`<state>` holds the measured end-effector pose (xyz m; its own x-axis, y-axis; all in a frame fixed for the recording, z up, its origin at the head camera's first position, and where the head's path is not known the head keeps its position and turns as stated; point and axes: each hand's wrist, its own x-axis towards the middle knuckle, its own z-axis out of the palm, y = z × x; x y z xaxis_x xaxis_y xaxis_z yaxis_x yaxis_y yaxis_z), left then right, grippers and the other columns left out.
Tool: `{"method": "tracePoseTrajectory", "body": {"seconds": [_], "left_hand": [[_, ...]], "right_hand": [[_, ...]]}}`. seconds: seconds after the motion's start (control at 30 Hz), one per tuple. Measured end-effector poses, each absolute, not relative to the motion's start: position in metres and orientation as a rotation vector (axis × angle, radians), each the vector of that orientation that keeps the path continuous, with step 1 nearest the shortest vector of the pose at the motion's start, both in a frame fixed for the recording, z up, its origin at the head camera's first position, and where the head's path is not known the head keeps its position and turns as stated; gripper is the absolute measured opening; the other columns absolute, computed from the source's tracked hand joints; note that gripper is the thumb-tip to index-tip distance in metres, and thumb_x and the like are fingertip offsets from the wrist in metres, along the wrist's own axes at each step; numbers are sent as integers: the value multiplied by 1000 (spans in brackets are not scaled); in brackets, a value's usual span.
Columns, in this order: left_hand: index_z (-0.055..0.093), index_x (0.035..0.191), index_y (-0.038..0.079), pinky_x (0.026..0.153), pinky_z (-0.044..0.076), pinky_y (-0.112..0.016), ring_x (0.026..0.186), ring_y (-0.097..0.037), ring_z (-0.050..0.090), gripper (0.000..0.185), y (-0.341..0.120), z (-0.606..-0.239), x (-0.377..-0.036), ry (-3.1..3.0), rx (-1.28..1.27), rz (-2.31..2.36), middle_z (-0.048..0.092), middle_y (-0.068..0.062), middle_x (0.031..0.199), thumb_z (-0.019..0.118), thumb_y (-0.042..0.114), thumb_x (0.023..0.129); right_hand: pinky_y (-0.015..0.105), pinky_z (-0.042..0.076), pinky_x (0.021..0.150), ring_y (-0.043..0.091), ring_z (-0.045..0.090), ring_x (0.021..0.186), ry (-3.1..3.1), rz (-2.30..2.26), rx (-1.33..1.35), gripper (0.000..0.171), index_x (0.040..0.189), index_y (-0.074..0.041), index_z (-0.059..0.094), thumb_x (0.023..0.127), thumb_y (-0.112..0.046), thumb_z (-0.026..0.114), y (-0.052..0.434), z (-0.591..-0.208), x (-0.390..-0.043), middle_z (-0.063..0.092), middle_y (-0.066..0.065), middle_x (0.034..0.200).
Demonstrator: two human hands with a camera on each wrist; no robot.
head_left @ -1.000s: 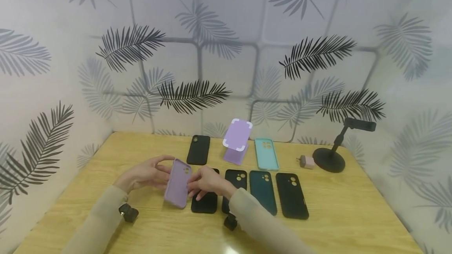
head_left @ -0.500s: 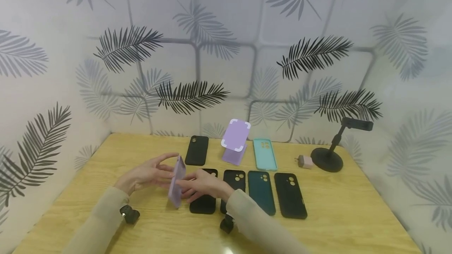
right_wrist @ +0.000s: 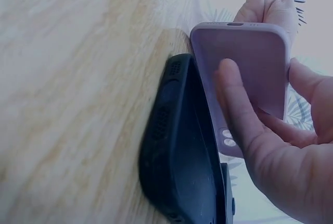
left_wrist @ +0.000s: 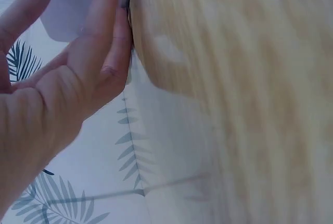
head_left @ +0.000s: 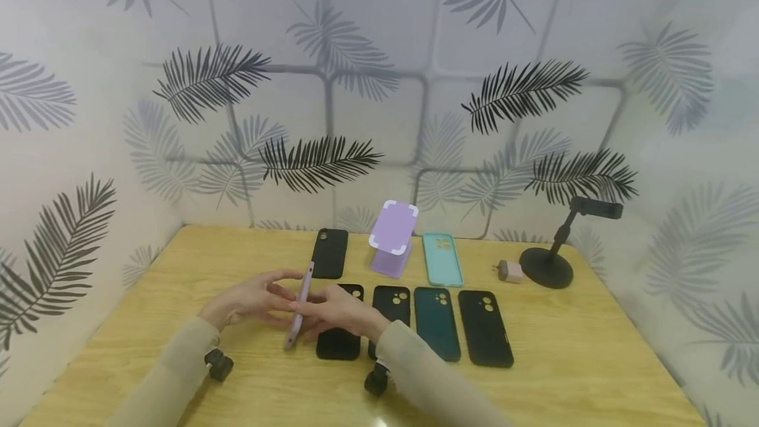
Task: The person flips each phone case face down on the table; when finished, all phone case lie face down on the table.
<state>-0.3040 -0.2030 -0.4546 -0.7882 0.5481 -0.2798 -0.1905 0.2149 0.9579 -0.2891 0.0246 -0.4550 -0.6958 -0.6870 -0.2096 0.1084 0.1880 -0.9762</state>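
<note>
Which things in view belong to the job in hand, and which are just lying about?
In the job:
lilac phone case, between the left hand and right hand
probably the six other phone cases

Seemingly just lying about:
lilac stand
plug adapter
black stand

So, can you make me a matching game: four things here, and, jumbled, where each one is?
1. Purple phone case
2. Turquoise phone case
3. Charger plug
4. Dark teal phone case

A. Between two black cases
B. Between the left hand and right hand
C. Beside the black stand
D. Just right of the purple stand

Pairs: 1-B, 2-D, 3-C, 4-A
</note>
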Motion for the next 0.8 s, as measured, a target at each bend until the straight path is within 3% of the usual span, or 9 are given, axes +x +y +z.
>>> {"method": "tracePoseTrajectory", "body": {"seconds": [0.3, 0.57, 0.8], "left_hand": [[35, 149, 9, 86, 58, -51, 108, -31, 59, 72, -202, -451, -300, 2022, 266, 1533, 45, -25, 130, 73, 13, 88], [36, 146, 5, 80, 60, -48, 105, -30, 59, 67, -204, -451, -297, 2072, 202, 1510, 50, -25, 126, 70, 4, 89], [40, 142, 2, 77, 61, -44, 104, -29, 57, 62, -208, -447, -295, 2146, 145, 1420, 47, -25, 125, 70, 1, 87]], "right_hand": [[36, 62, 69, 21, 73, 73, 1985, -1639, -516, 48, 133, 1, 57, 92, -19, 70, 22, -454, -286, 75, 14, 94], [35, 61, 59, 19, 70, 62, 2127, -1669, -336, 75, 146, -2, 36, 84, -11, 78, 21, -456, -281, 72, 10, 85], [36, 60, 54, 20, 70, 59, 2142, -1653, -356, 56, 130, -3, 49, 82, -6, 78, 18, -458, -279, 71, 12, 80]]}}
